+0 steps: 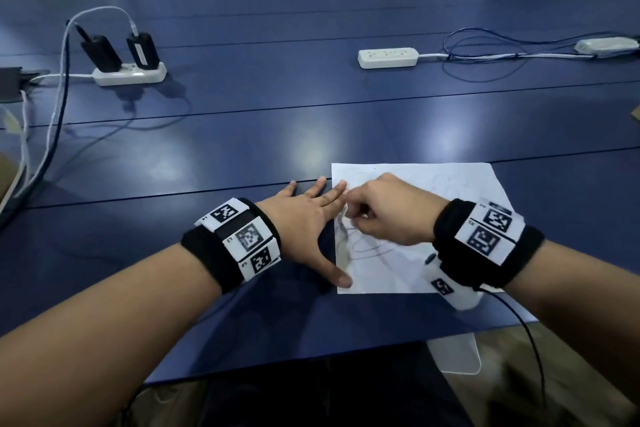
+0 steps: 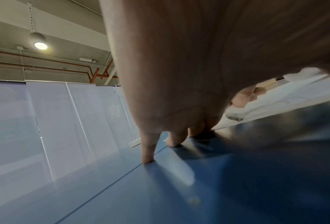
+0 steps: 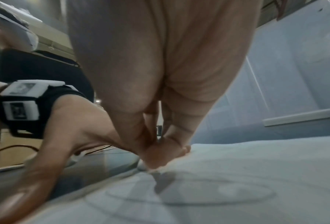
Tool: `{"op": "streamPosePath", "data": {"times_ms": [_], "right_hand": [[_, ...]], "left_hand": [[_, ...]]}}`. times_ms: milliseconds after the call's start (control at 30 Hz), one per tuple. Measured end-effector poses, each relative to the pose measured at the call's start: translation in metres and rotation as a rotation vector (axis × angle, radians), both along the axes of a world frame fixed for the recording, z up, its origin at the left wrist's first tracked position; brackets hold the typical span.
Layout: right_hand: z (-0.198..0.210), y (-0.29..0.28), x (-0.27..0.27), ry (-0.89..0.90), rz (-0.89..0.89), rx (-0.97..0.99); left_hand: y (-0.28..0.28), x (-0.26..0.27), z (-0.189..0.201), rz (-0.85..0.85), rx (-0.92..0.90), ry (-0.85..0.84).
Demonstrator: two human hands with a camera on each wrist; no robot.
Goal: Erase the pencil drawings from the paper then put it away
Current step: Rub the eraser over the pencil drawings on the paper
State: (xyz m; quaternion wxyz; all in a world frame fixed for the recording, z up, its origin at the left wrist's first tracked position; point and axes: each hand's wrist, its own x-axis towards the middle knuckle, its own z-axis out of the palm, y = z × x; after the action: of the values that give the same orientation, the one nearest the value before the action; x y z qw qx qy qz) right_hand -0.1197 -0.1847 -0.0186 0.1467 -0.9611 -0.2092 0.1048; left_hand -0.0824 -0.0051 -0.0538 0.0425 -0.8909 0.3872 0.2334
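A white sheet of paper (image 1: pixel 450 184) with grey pencil scribbles lies on the blue table (image 1: pixel 242 149), close to its front edge. My left hand (image 1: pixel 311 215) lies flat, fingers spread; thumb and forefinger rest on the sheet's left edge, the other fingers on the table. My right hand (image 1: pixel 381 211) is curled above the sheet's left part and pinches a small white eraser (image 2: pixel 234 116) whose tip touches the paper (image 2: pixel 284 94). In the right wrist view the fingertips (image 3: pixel 156 159) press down onto the paper (image 3: pixel 236 181) beside a dark smudge. The eraser is mostly hidden by the fingers.
A white power strip (image 1: pixel 130 74) with two black adapters stands at the back left, with cables trailing off the left edge. Another power strip (image 1: pixel 388 57) and a white device (image 1: pixel 606 44) with looped wires lie at the back right. A white seat (image 1: pixel 453 355) shows below the table's front edge.
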Motion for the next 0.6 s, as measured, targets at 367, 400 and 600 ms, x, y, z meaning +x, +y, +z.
{"op": "streamPosePath", "data": {"times_ms": [367,400,600], "right_hand": [[-0.001,0.008,-0.001,0.014,0.043,-0.032],[0.0,0.008,-0.005,0.034,0.062,-0.026],[0.002,0.012,-0.02,0.149,0.11,0.013]], "left_hand": [[-0.001,-0.001,0.002,0.009,-0.003,0.021],[-0.001,-0.002,0.003,0.012,0.002,0.018],[-0.003,-0.004,0.007,0.022,0.026,0.004]]}}
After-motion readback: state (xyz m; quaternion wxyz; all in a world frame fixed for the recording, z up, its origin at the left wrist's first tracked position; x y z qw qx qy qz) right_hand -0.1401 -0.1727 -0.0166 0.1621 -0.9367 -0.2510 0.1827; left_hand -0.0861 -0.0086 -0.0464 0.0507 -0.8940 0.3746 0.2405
